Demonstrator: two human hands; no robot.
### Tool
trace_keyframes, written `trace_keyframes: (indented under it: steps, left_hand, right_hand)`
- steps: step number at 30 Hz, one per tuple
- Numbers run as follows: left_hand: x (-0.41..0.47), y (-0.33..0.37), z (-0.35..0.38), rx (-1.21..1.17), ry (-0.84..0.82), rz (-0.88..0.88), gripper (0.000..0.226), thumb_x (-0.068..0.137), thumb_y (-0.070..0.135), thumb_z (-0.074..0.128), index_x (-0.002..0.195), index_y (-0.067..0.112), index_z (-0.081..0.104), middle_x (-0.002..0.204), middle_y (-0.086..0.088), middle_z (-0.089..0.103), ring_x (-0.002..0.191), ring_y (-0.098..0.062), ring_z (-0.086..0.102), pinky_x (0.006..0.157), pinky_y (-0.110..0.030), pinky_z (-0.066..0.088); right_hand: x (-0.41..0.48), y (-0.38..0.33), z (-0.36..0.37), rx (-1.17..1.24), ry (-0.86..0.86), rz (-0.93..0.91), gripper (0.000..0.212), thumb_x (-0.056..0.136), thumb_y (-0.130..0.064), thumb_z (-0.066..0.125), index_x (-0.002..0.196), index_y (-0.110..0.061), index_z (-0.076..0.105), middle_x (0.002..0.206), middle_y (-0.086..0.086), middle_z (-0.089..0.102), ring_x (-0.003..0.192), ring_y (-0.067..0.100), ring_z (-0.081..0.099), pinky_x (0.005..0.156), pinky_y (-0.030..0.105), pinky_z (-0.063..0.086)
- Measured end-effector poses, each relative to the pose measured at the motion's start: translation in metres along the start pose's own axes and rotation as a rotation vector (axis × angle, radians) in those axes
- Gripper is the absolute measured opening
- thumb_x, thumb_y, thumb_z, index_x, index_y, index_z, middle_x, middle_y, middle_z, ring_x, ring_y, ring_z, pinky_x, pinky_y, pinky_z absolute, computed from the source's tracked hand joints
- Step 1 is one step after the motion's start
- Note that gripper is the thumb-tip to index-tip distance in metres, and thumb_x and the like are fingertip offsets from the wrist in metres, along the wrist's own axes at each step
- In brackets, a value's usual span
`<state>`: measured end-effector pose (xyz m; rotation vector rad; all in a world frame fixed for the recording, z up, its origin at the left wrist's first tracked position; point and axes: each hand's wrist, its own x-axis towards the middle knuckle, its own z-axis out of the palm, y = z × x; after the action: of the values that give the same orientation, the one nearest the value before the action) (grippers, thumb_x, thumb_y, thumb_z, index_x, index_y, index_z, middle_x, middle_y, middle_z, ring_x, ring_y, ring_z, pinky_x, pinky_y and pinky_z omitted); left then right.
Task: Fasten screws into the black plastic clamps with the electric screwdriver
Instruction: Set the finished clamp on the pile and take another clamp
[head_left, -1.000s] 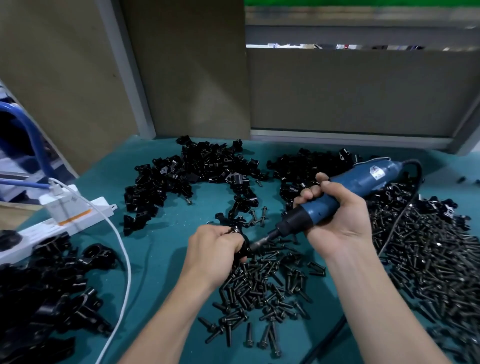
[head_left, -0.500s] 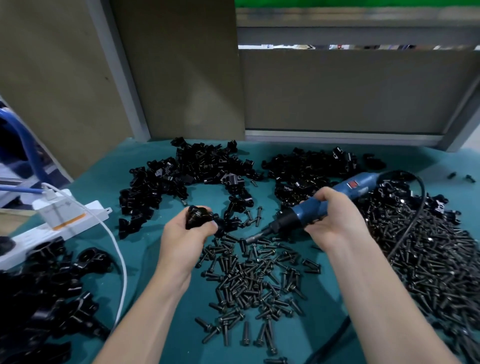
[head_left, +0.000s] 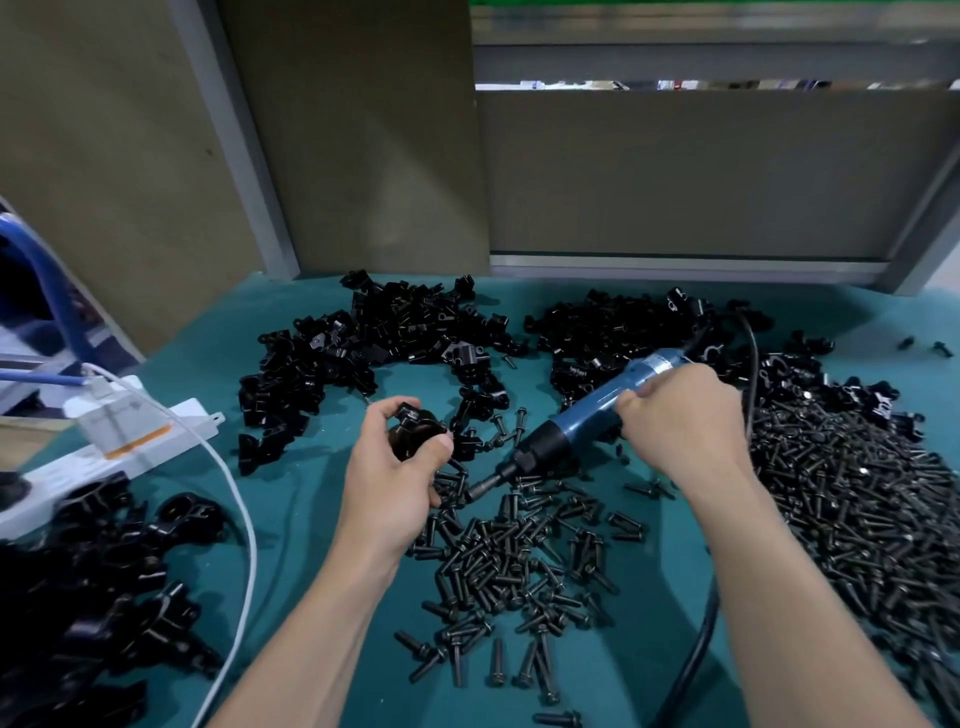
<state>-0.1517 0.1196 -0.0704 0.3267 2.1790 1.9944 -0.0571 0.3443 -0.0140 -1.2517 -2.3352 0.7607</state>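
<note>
The black plastic clamp (head_left: 415, 434) sits in my left hand (head_left: 395, 483), lifted just above the teal table (head_left: 301, 509), with my thumb and fingers curled round it. My right hand (head_left: 680, 421) is wrapped round the back part of the blue electric screwdriver (head_left: 587, 410). The tool slants down to the left, and its metal bit ends low by the heel of my left hand, apart from the clamp. Under and in front of both hands lies a loose scatter of black screws (head_left: 519, 561), and a bigger heap of screws (head_left: 857, 493) spreads to the right. The tool's black cord (head_left: 696, 654) runs past my right forearm. Two piles of clamps (head_left: 363, 353) lie farther back and another pile (head_left: 93, 597) at my near left, beside a white power strip (head_left: 119, 447) and its white cable (head_left: 244, 519).
</note>
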Motion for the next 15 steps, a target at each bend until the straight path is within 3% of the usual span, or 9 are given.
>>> trace_keyframes:
  steps: [2, 4, 7, 9, 12, 15]
  left_hand:
    - [-0.002, -0.001, 0.002, 0.036, -0.02, 0.008, 0.035, 0.099, 0.021, 0.07, 0.11, 0.05, 0.054, 0.101, -0.004, 0.068, 0.048, -0.01, 0.056, 0.051, -0.018, 0.05]
    - [-0.005, 0.001, 0.006, 0.063, -0.036, 0.023, 0.038, 0.099, 0.019, 0.07, 0.106, 0.053, 0.054, 0.095, -0.004, 0.068, 0.048, -0.012, 0.058, 0.052, -0.022, 0.051]
    - [-0.007, 0.003, 0.011, 0.048, -0.054, 0.023, 0.04, 0.098, 0.012, 0.069, 0.102, 0.051, 0.059, 0.084, -0.008, 0.074, 0.054, -0.022, 0.063, 0.059, -0.038, 0.053]
    - [-0.008, 0.004, 0.014, -0.003, -0.069, -0.003, 0.035, 0.099, 0.008, 0.066, 0.106, 0.042, 0.064, 0.077, -0.014, 0.072, 0.057, -0.023, 0.061, 0.057, -0.038, 0.051]
    - [-0.012, 0.012, 0.013, -0.263, -0.148, -0.13, 0.02, 0.103, 0.009, 0.056, 0.105, 0.02, 0.072, 0.073, -0.014, 0.063, 0.048, -0.013, 0.049, 0.043, -0.029, 0.045]
    - [-0.016, 0.017, 0.013, -0.513, -0.2, -0.299, 0.05, 0.111, 0.03, 0.043, 0.085, 0.014, 0.082, 0.068, -0.008, 0.064, 0.041, -0.01, 0.041, 0.034, -0.023, 0.034]
  right_hand:
    - [-0.01, -0.014, 0.0, 0.059, -0.092, -0.147, 0.015, 0.094, -0.026, 0.067, 0.085, -0.017, 0.077, 0.073, 0.004, 0.072, 0.057, 0.015, 0.067, 0.048, 0.019, 0.048]
    - [-0.025, -0.029, 0.005, 0.218, -0.32, -0.279, 0.014, 0.094, -0.022, 0.069, 0.083, -0.024, 0.077, 0.066, -0.004, 0.074, 0.05, 0.007, 0.066, 0.045, 0.019, 0.05]
    - [-0.044, -0.042, 0.025, 0.443, -0.564, -0.326, 0.013, 0.093, -0.016, 0.072, 0.09, -0.027, 0.079, 0.071, -0.004, 0.076, 0.062, 0.013, 0.069, 0.068, 0.036, 0.062]
    - [-0.052, -0.044, 0.037, 0.55, -0.611, -0.321, 0.02, 0.093, -0.009, 0.069, 0.098, -0.025, 0.081, 0.072, -0.004, 0.074, 0.064, 0.013, 0.064, 0.074, 0.038, 0.059]
    - [-0.056, -0.042, 0.041, 0.626, -0.654, -0.332, 0.032, 0.094, 0.0, 0.063, 0.102, -0.024, 0.081, 0.069, -0.002, 0.07, 0.067, 0.015, 0.06, 0.067, 0.032, 0.053]
    - [-0.057, -0.042, 0.036, 0.659, -0.68, -0.356, 0.038, 0.086, 0.003, 0.07, 0.106, -0.027, 0.08, 0.069, -0.002, 0.066, 0.07, 0.014, 0.062, 0.075, 0.029, 0.052]
